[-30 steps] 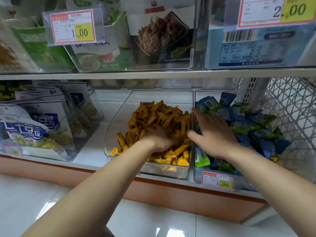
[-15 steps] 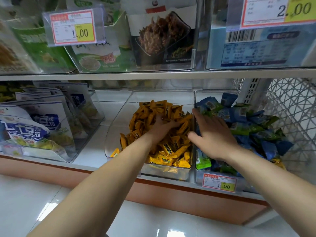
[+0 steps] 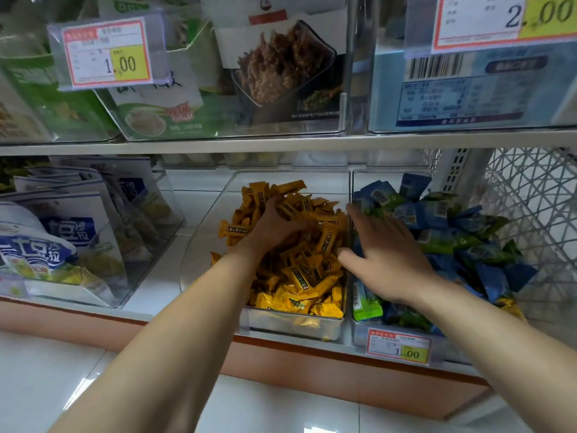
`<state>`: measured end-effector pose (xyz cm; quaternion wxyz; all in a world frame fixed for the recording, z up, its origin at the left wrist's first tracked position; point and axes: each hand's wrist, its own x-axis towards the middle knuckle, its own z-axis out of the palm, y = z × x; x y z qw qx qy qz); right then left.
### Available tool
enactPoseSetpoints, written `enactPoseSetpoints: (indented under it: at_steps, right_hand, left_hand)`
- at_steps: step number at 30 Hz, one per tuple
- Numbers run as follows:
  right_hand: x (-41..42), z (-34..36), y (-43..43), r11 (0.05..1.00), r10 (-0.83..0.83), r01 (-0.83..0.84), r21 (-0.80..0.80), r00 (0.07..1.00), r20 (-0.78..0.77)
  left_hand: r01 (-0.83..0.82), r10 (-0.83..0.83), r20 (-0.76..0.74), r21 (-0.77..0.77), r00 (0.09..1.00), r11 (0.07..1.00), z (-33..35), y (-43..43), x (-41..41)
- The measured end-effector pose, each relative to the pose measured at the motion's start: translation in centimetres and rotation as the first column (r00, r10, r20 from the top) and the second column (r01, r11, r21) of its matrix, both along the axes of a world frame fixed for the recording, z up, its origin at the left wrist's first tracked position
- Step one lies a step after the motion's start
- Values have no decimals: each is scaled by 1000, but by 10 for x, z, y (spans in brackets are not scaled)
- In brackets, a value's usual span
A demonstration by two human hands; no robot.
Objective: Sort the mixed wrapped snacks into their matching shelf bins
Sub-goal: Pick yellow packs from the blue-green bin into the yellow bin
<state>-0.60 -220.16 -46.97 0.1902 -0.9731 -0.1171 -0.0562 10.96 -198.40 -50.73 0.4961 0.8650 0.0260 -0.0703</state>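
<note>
A clear bin [image 3: 290,328] in the middle of the lower shelf holds a heap of yellow wrapped snacks [image 3: 299,276]. My left hand [image 3: 274,226] lies on the back of that heap, its fingers spread and partly sunk among the wrappers. The neighbouring clear bin [image 3: 359,335] to the right holds mixed blue wrapped snacks [image 3: 493,282] and green wrapped snacks [image 3: 365,303]. One yellow wrapper [image 3: 510,306] shows at its right front. My right hand [image 3: 385,254] rests flat on the blue and green pile by the divider, fingers straight, holding nothing.
Left on the same shelf a clear bin holds blue-and-white snack bags [image 3: 62,242]. A white wire basket [image 3: 530,214] stands at the right. The upper shelf [image 3: 281,143] carries bins of larger packs with price tags [image 3: 106,53]. White floor tiles lie below.
My left hand has slid from the front middle of the yellow heap toward its back, shifting wrappers. My right hand has stayed on the blue and green pile.
</note>
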Motion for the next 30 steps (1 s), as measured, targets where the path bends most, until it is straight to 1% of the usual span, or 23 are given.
enactPoseSetpoints:
  at_steps: [3,8,10,13,14,16,17,19,22,24,25,26,28,30]
  right_hand:
    - [-1,0,0,1000,2,-2,-2,1000,15]
    - [0,-1,2,1000,3,-3,-6,1000,-3]
    - [-1,2,2,1000,-3,3,-11,1000,-13]
    - [-2,4,2,1000,-6,5,-24,999,-35]
    - [-3,5,3,1000,-2,1,-21,999,-46]
    - [-3,7,4,1000,5,-6,-12,998,-62]
    - [-3,8,5,1000,4,-4,-7,998,-67]
    - [-4,10,4,1000,0,-1,-3,997,-82]
    - [-5,12,5,1000,0,1,15,996,-84]
    - [-5,14,6,999,10,-7,48,999,-51]
    - [-4,14,7,997,17,-15,70,999,-31]
    - [-4,14,7,996,24,-23,82,999,-22]
    - [-1,14,6,997,31,-29,67,999,-26]
    - [-1,16,3,999,26,-25,23,999,-30]
  left_hand:
    - [65,-62,-54,55,997,996,4,0,9]
    - [130,-109,-177,114,978,985,5,-7,7]
    - [177,-151,-205,114,967,978,8,-6,0]
    - [230,-208,-238,68,949,971,16,-1,-16]
    - [218,-205,-258,24,944,976,20,2,-21]
    - [209,-237,-295,-125,925,970,28,9,-32]
    - [203,-255,-294,-196,921,959,31,12,-35]
    - [173,-254,-284,-282,925,944,39,19,-42]
    - [161,-243,-237,-319,941,934,57,30,-54]
    - [139,-220,-194,-360,956,923,66,41,-62]
    - [139,-197,-147,-331,969,933,69,46,-65]
    - [148,-174,-87,-245,981,958,71,51,-68]
    - [154,-154,28,14,988,988,73,57,-74]
    - [128,-167,130,266,977,955,71,53,-80]
